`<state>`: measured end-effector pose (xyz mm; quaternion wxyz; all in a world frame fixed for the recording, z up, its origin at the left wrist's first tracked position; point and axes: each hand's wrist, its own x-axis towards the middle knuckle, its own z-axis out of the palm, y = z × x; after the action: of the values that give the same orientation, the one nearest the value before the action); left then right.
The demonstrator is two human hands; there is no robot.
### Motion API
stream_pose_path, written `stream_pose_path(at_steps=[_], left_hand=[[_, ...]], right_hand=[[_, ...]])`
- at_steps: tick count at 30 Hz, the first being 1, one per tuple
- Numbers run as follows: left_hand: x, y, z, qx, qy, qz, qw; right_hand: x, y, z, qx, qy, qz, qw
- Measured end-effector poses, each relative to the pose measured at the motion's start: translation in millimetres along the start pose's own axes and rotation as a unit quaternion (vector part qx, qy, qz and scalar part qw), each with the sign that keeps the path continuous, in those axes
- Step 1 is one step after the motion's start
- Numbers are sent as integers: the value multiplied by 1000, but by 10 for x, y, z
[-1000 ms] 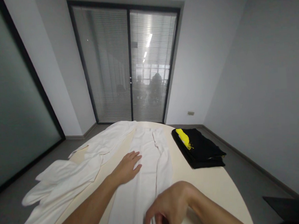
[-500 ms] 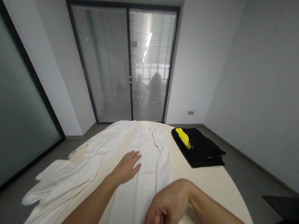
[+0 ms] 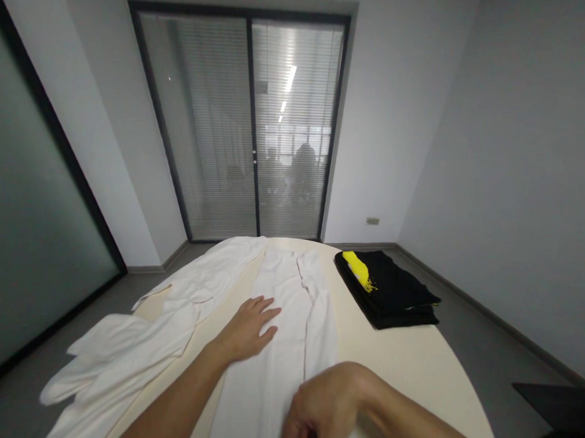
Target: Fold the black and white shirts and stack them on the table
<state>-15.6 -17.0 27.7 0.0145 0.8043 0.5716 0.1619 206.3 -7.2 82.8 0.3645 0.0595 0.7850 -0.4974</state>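
A pair of white trousers [image 3: 288, 373], folded lengthwise, lies down the middle of the table with its far end away from me. My left hand [image 3: 250, 327] rests flat on its left side, fingers spread. Lower down, at the trousers' near right edge, my right hand [image 3: 318, 410] is bent at the wrist with its fingers curled. A bit of white cloth shows between those fingers, though the bottom of the frame cuts off part of the grip.
Another white garment [image 3: 131, 344] lies loosely rumpled along the left side, hanging past the table edge. On the right sits a folded black stack of clothing [image 3: 392, 285] with a yellow print. The round cream table [image 3: 408, 371] faces a glass door with blinds [image 3: 216, 131].
My right hand has shifted slightly down toward me along the trousers' edge. My left hand stays in nearly the same spot, its fingers spread a little wider.
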Motion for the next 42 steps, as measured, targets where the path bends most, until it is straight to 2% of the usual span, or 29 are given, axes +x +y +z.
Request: stream_pose_path(at_steps=[4,8,9,10,11,12,13,14,15,16,18,21,24,27,30,33,38,42], left_hand=[[-7,79,-100,-3,12,21,1000],[-31,123,-84,-9,23,23,999],[-38,119,-60,-9,21,21,1000],[-43,109,-31,-9,14,19,1000],[-48,95,-2,-10,4,17,1000],[-53,78,26,-12,-7,15,1000],[-57,61,51,-13,-17,12,1000],[-61,46,70,-13,-24,9,1000],[-64,36,81,-13,-29,7,999],[-66,33,85,-11,-31,5,999],[-64,52,64,-7,-29,5,1000],[-42,149,-31,-6,-13,31,999],[-12,310,-163,-35,0,97,995],[7,484,-251,-77,-17,143,987],[18,621,-247,-90,-47,173,980],[31,701,-188,-80,-53,190,977],[46,754,-133,-73,-45,203,975],[48,770,-144,-84,-44,202,975]], right_hand=[[66,2,1,17,-30,-8,999],[37,-22,7,44,-30,-22,998],[-3,-26,-2,48,1,-36,998],[-51,-23,-21,41,61,-47,996],[-103,-11,-51,19,152,-50,987],[-154,15,-93,-19,270,-38,962],[-200,57,-145,-64,400,-10,914],[-238,117,-205,-106,516,31,850],[-267,193,-269,-136,606,81,779],[-287,283,-333,-151,659,123,726],[-305,484,-447,-160,704,144,677],[-291,750,-553,-150,726,169,650],[-250,885,-595,-132,721,199,650],[-207,910,-616,-114,721,209,651],[-178,906,-635,-113,730,200,643],[-159,906,-651,-113,739,190,637],[-134,883,-659,-147,740,222,617],[-124,881,-668,-140,737,243,615]])
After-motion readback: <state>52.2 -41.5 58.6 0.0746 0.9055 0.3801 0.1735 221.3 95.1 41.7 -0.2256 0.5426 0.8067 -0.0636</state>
